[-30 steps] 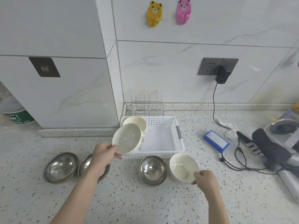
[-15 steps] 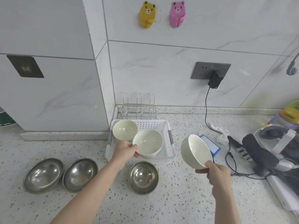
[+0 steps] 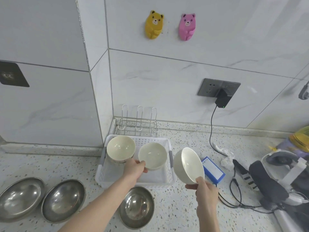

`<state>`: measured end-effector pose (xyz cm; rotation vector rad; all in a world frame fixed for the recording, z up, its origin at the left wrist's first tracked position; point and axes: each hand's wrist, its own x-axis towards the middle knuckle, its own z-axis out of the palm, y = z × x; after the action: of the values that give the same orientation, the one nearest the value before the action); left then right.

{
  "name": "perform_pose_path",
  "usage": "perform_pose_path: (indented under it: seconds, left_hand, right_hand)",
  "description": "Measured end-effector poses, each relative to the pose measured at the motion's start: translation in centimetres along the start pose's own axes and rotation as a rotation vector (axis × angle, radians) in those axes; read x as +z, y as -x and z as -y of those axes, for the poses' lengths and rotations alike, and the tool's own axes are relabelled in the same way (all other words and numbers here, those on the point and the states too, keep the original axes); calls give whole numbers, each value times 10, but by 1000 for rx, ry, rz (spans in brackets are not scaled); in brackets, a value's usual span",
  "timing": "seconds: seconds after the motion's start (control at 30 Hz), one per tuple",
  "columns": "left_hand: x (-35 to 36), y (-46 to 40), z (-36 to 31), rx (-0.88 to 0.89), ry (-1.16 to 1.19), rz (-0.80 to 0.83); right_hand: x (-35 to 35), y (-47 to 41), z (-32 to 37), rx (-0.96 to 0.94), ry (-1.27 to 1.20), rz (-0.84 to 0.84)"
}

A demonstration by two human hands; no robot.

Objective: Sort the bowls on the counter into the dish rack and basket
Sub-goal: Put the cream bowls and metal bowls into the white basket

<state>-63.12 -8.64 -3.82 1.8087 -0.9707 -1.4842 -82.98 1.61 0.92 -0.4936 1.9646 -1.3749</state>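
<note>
Over the basket's rim, left hand and right hand, fingers each pinching a white bowl's edge.

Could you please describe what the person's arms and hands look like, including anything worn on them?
Both forearms are bare, with no sleeves in view. The left hand and the right hand wear no gloves, and no rings, watch or bracelets show. The nails look short and unpainted, as far as visible. No markings appear on either arm.
</note>
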Motion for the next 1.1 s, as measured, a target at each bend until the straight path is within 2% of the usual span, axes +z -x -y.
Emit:
perform_pose_path:
  seconds: [0.23, 0.63, 0.93, 1.1]
  left_hand:
    - [5, -18, 13, -62, 49, -28]
    - [9, -21, 17, -69, 60, -30]
    - [-1, -11, 8, -161, 199, 84]
    - [-10, -8, 1, -208, 267, 205]
  right_hand:
    - [38, 2, -5, -104, 105, -21]
    - [94, -11, -6, -124, 132, -46]
    - [119, -22, 0, -117, 290, -39]
    - [124, -25, -6, -143, 395, -63]
